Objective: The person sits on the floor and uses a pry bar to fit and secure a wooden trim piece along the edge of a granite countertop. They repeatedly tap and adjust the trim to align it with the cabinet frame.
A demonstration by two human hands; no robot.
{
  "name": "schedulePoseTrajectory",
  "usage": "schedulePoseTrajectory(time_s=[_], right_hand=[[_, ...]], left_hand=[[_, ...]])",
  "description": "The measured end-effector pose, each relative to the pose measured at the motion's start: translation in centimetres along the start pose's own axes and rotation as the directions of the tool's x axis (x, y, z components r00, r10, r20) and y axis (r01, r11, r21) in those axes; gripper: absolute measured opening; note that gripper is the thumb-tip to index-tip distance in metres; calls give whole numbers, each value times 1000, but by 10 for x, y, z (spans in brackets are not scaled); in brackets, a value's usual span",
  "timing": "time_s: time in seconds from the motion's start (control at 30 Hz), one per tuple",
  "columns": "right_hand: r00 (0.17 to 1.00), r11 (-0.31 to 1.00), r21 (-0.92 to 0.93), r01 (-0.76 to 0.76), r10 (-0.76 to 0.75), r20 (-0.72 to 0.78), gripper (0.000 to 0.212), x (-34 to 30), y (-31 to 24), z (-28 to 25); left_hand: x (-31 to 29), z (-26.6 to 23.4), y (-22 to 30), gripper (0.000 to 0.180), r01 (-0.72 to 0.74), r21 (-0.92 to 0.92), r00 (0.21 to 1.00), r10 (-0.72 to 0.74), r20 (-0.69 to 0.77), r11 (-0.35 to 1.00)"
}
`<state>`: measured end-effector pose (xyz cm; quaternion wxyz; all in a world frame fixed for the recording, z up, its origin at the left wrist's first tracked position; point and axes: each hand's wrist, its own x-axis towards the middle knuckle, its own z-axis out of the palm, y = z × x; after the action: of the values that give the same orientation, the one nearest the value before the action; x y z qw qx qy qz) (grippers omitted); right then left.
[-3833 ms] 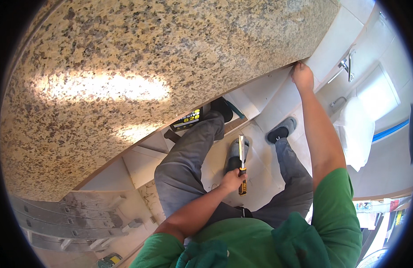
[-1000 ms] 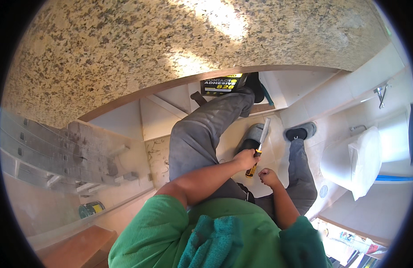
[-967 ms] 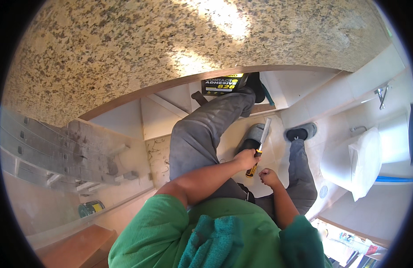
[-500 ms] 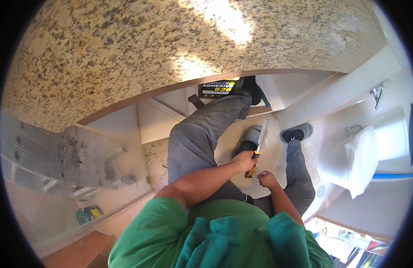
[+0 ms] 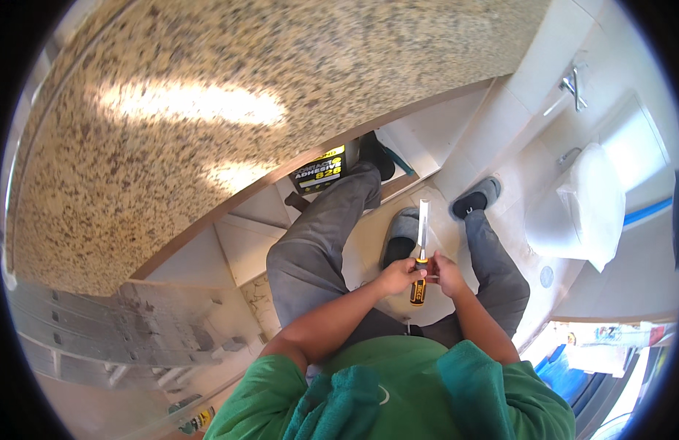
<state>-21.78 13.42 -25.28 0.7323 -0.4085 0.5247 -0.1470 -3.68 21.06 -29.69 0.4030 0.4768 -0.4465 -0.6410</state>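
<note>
A chisel (image 5: pixel 424 227) with a flat metal blade and a black-and-yellow handle is upright in the view between my knees, blade end away from me. My left hand (image 5: pixel 399 277) is closed round the upper handle, its thumb across the front. On the other side of the handle, my right hand (image 5: pixel 448 274) has its fingers curled against the neck, just below the blade. Some right fingertips are hidden behind the handle.
A granite countertop (image 5: pixel 207 154) fills the far left. Under it stands a dark adhesive can (image 5: pixel 317 174) beside my foot in the open cabinet. A toilet (image 5: pixel 567 220) with white plastic on it stands right. A glass panel (image 5: pixel 97 323) is at left.
My right hand has moved up and left to meet the chisel's handle beside my left hand. The chisel now points straighter away from me. The view has turned.
</note>
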Motion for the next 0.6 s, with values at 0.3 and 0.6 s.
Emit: schedulePoseTrajectory(time_s=[0.3,0.6], right_hand=[[870,873,415,256,-395,294,64,-53,-103,39],[829,678,698,233,-513,222,67,-80,-151,53]], left_hand=[[-42,21,96,24,68,-105,958,-35,286,992],[-52,6,170,26,30,-25,967,-23,253,999]])
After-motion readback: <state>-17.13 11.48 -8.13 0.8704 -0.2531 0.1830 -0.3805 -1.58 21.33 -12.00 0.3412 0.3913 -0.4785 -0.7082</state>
